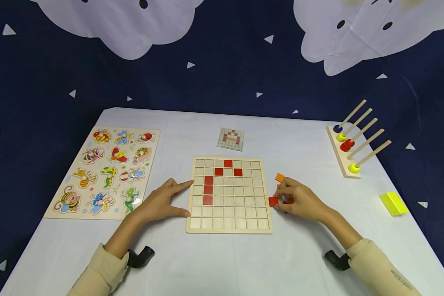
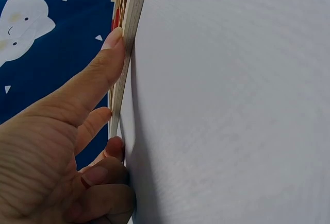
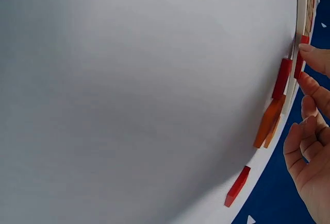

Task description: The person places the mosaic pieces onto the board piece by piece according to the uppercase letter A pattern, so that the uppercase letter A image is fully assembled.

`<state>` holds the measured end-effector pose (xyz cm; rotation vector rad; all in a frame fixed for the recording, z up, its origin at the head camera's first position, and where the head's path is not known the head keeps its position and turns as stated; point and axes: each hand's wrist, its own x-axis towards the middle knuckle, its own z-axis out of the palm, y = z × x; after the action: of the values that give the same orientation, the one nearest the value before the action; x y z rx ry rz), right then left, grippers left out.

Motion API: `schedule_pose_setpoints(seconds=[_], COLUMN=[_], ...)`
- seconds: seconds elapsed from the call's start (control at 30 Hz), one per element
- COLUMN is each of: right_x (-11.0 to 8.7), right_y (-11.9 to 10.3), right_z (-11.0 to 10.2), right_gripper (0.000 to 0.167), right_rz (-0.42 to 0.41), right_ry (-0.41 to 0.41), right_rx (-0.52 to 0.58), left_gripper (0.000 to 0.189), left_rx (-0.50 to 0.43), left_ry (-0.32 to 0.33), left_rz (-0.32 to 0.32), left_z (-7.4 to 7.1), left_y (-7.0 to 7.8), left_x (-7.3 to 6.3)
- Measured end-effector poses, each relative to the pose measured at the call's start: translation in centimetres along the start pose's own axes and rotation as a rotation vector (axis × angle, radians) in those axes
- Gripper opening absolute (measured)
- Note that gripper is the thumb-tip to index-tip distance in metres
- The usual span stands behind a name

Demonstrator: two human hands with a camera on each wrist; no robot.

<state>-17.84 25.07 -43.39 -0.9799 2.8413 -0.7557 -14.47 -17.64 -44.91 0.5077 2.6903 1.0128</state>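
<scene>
A wooden grid board (image 1: 229, 195) lies mid-table with several red square tiles in its cells: one in the top row, two just below, three down the left side. My left hand (image 1: 166, 200) touches the board's left edge, thumb and index finger spread apart; its other fingers are bent in the left wrist view. Just off the board's right edge, my right hand (image 1: 301, 200) pinches a red square tile (image 1: 273, 202) between thumb and finger. Beside it lie more red tiles (image 3: 281, 79) and orange tiles (image 1: 280, 177), partly hidden in the head view by the hand.
Behind the board lies a small pattern card (image 1: 231, 139). An insect picture puzzle board (image 1: 107, 172) occupies the left side. At the right stand a peg stacker with beads (image 1: 344, 154) and a yellow block (image 1: 394, 204). A dark cloth with clouds hangs behind the table.
</scene>
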Motion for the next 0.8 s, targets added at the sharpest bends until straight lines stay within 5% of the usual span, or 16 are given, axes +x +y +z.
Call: schedule_pose_setpoints(seconds=[0.27, 0.8], right_x=[1.3, 4.4], right_y=[-0.1, -0.1], right_z=[-0.9, -0.7], right_gripper=[0.016, 0.025], right_rz=[-0.020, -0.021], right_ry=[-0.033, -0.002], right_rx=[-0.058, 0.076], left_gripper=[0.092, 0.093], left_rx=[-0.013, -0.016], left_ry=[0.000, -0.012], left_rz=[0.000, -0.027], left_z=[0.0, 0.2], left_y=[0.1, 0.0], left_x=[-0.1, 0.1])
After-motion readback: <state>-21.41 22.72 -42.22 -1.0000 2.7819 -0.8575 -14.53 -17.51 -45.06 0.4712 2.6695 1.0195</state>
